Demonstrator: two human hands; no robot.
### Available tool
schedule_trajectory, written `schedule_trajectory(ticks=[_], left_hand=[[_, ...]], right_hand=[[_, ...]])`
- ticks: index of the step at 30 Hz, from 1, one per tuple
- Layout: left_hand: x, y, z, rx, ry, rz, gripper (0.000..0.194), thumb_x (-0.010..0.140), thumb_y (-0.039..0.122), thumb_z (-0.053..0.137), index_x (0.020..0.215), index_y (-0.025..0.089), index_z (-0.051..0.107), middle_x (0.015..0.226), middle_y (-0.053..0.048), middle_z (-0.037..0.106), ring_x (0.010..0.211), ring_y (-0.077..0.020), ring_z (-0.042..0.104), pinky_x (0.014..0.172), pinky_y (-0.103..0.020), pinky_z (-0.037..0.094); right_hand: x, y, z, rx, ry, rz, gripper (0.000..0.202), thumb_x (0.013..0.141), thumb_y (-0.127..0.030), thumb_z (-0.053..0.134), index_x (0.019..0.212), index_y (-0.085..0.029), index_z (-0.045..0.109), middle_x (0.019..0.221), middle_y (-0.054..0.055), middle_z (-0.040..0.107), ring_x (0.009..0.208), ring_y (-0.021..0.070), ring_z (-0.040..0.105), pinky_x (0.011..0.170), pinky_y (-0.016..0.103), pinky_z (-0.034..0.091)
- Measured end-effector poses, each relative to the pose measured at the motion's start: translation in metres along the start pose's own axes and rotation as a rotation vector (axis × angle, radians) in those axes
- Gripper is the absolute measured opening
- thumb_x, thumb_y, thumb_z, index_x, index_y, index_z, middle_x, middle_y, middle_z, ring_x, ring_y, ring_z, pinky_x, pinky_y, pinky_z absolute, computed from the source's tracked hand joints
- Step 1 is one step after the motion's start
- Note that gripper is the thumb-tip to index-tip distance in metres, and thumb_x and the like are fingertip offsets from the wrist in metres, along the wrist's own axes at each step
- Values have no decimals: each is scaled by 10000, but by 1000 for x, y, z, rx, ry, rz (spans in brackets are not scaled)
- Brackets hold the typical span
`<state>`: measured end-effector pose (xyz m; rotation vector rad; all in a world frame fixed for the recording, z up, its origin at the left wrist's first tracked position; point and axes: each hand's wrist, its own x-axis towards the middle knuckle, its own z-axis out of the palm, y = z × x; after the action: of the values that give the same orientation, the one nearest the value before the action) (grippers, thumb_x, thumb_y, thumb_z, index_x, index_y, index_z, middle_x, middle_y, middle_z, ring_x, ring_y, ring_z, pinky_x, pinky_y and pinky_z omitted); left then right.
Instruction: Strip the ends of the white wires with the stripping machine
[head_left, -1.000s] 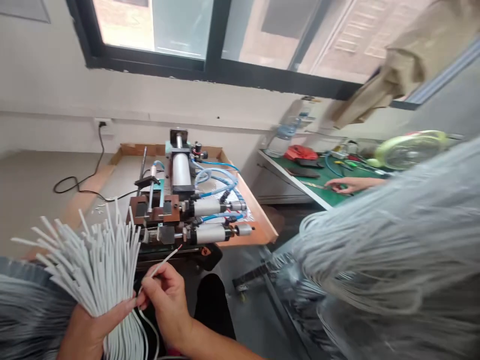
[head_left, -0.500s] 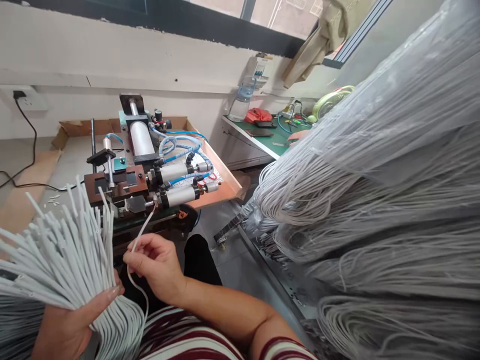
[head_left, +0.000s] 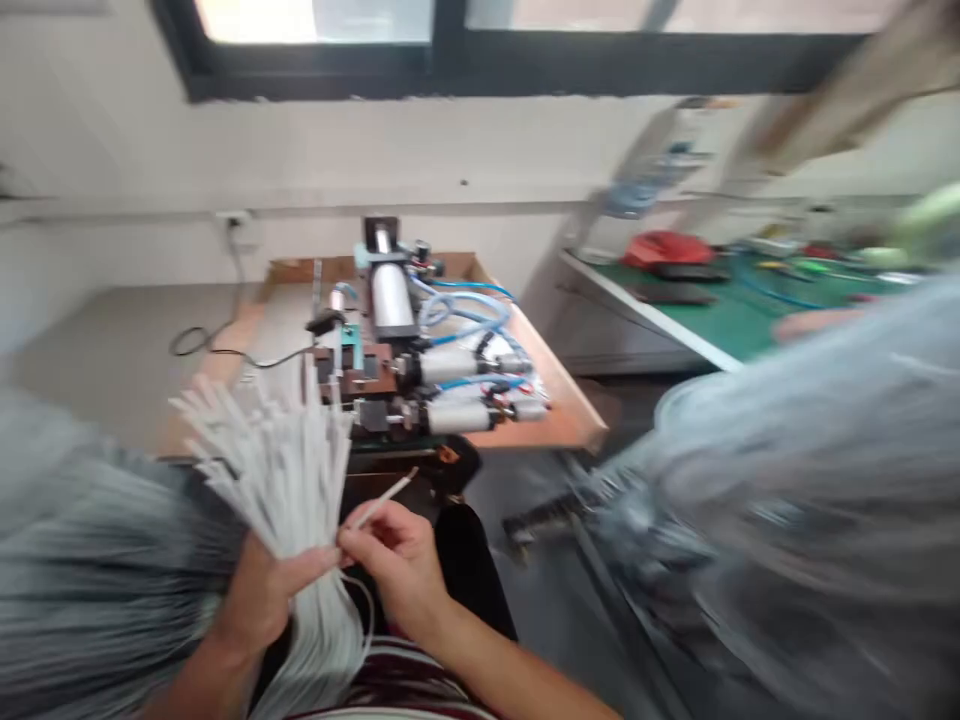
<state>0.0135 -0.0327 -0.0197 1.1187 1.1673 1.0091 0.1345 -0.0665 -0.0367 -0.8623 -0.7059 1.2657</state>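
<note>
A thick bundle of white cables [head_left: 292, 480] stands fanned out at the top, gripped low by my left hand [head_left: 274, 590] with the thumb across it. My right hand [head_left: 401, 560] is closed in a pinch on one single white cable [head_left: 390, 492], whose end points up and to the right. That cable's lower part loops down beside the bundle. Fingers of both hands are close together at the bundle's right side. Just beyond them is a pneumatic machine [head_left: 405, 350] with silver cylinders and blue hoses.
The machine sits in a wooden tray [head_left: 577, 420] on the bench. To the right, a green table [head_left: 690, 320] carries a red bag [head_left: 667, 248], tools and part of another person's hand. Plastic-wrapped cable bundles [head_left: 810, 480] hang at right; more grey cables [head_left: 97, 580] lie at left.
My view has swung left and blurred. My right hand has drawn the single cable back from the machine, close to my left hand and the bundle.
</note>
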Motion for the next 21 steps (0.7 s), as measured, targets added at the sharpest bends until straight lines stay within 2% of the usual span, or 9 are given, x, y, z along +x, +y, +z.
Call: schedule_trajectory(ticks=[1, 4, 8, 11, 14, 17, 21], left_hand=[[1, -2, -3, -32, -46, -21, 235, 436, 203, 758, 644, 159, 659, 621, 21, 685, 572, -171, 599, 570, -263, 509], [5, -10, -13, -95, -75, -46, 188, 490, 176, 732, 655, 144, 646, 560, 23, 636, 519, -146, 557, 519, -248, 474], [6, -17, -21, -108, -57, -56, 184, 495, 164, 725, 651, 149, 627, 566, 23, 618, 526, -149, 546, 518, -263, 464], [8, -16, -21, -95, -51, -66, 176, 487, 152, 720, 631, 147, 619, 550, 22, 613, 518, -149, 542, 510, -261, 453], [8, -10, -21, -125, -59, -80, 156, 497, 136, 698, 626, 146, 611, 537, 23, 600, 502, -144, 534, 496, -257, 445], [7, -6, -20, -168, -75, -91, 172, 495, 108, 683, 645, 144, 608, 546, 21, 590, 495, -138, 530, 495, -259, 447], [6, -9, -19, -196, -90, -83, 198, 464, 95, 688, 639, 140, 608, 539, 16, 583, 481, -142, 525, 484, -271, 448]], right_hand=[[3, -1, -3, -37, 1, -27, 89, 692, -246, 652, 671, -161, 641, 552, -10, 574, 498, 100, 513, 483, 218, 390], [17, -5, -11, -102, 5, -140, 157, 786, -285, 556, 805, -182, 673, 685, 23, 583, 538, 104, 484, 457, 223, 354], [34, -12, -15, -180, -58, -199, 156, 800, -269, 546, 862, -203, 673, 688, 12, 536, 552, 106, 451, 471, 237, 341], [44, -18, -13, -219, -71, -218, 96, 771, -240, 585, 789, -200, 671, 716, 13, 538, 537, 98, 426, 470, 242, 333], [49, -19, -10, -255, -6, -273, 32, 731, -202, 629, 709, -192, 650, 690, 11, 534, 537, 105, 431, 465, 247, 332], [48, -17, -8, -304, 81, -343, 74, 739, -183, 618, 666, -187, 629, 644, 4, 525, 519, 107, 431, 471, 255, 333], [42, -16, -15, -351, 212, -399, 63, 716, -214, 641, 666, -178, 632, 633, 14, 550, 527, 123, 457, 492, 268, 359]])
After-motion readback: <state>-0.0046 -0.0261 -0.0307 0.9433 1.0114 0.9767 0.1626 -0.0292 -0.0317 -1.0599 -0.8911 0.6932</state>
